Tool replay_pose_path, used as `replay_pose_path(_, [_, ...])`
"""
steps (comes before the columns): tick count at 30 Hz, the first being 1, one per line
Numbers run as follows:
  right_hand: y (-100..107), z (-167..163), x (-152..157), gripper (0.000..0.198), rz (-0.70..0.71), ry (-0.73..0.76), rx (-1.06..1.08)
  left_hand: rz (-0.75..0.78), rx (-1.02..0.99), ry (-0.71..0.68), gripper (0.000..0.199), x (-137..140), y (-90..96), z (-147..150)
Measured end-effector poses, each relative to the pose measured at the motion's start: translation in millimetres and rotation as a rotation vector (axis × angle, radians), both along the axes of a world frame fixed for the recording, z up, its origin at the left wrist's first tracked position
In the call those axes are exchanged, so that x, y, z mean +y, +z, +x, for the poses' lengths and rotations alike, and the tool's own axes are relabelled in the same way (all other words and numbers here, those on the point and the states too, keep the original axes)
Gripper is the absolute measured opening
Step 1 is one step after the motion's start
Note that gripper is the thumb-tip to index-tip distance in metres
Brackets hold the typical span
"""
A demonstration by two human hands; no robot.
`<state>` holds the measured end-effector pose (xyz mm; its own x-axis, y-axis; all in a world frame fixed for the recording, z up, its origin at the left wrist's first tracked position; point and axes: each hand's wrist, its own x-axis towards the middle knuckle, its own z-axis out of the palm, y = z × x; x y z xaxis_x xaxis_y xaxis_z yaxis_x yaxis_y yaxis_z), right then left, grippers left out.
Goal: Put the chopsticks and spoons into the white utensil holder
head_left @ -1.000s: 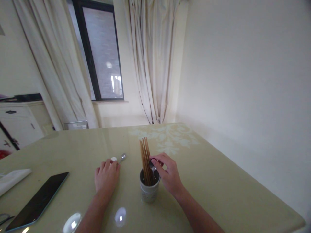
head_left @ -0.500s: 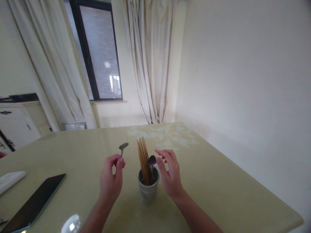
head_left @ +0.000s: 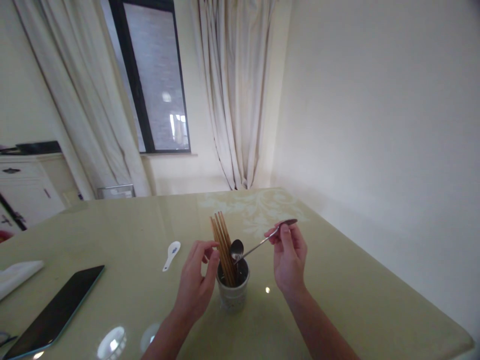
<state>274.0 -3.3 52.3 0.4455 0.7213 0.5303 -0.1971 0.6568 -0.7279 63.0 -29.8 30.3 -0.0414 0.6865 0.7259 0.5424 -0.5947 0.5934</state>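
Note:
A grey cup [head_left: 233,299] stands on the table, holding several wooden chopsticks [head_left: 224,245] and an upright metal spoon [head_left: 236,248]. My right hand [head_left: 289,260], to the right of the cup, pinches another metal spoon [head_left: 258,245] near its bowl. That spoon slants down to the left, its handle end at the cup's mouth. Close against the cup's left side is my left hand [head_left: 197,277], fingers curved with a gap between thumb and forefinger, near the chopsticks; whether it touches them is unclear. A white spoon [head_left: 171,255] with a blue mark lies left of that hand.
Left on the table [head_left: 337,290] lies a dark tablet-like slab [head_left: 62,312], with a white object [head_left: 20,275] behind it. A shiny round white spot [head_left: 111,342] shows at the front. A wall [head_left: 375,125] borders the right side.
The metal spoon has passed from my left hand to my right. My left hand moved right to the cup, uncovering the white spoon; my right hand moved away to the right.

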Motion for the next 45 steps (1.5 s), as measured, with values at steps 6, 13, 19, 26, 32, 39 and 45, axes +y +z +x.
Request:
replay_pose_path(6, [-5,-8,-5,0.028,-0.073,0.12,-0.216,-0.18,-0.087,-0.128,0.025,6,-14.8,8])
replay_pose_path(13, [-18,-31,-15,0.006,-0.044,-0.037,-0.572,-0.195,-0.102,-0.182,0.026,2,-11.7,13])
replay_pose_path(19, [-18,-25,-9,0.005,-0.093,-0.053,-0.52,-0.21,-0.009,0.086,0.029,18,-14.3,-9])
replay_pose_path(26, [-19,-21,-2,0.016,-0.124,-0.087,-0.453,-0.54,0.7,0.831,0.04,33,-31.4,-77])
replay_pose_path(32, [-17,-21,-7,0.014,-0.053,-0.106,-0.459,-0.723,0.724,0.697,0.035,38,-40.1,-85])
replay_pose_path(39, [-14,-22,-22,0.016,0.089,-0.081,-0.533,-0.126,0.309,0.48,0.022,29,-21.8,-49])
replay_pose_path(45, [-16,-25,-34,0.024,0.211,0.038,-0.572,0.55,0.496,-0.002,0.026,1,-15.2,-20])
